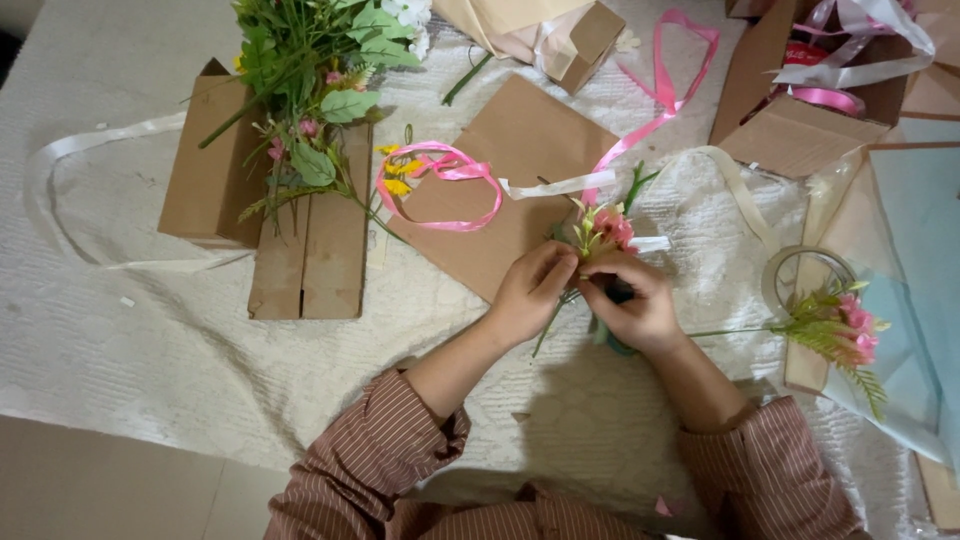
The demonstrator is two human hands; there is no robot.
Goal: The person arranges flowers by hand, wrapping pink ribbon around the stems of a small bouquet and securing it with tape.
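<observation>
My left hand (528, 292) and right hand (632, 305) are both closed around the stems of a small pink flower sprig (605, 232), held just above the white textured tabletop (150, 330) at the edge of a flat cardboard sheet (510, 170). I judge a firm pinch low on the stems keeps the blooms from splaying. A pink ribbon loop (440, 185) lies near; another pink sprig (835, 325) rests to the right.

We see the left hand (528, 290) and right hand (632, 302) pinching a small pink flower bunch (604, 230) over the white surface (180, 350), beside a pink ribbon (440, 185).
</observation>
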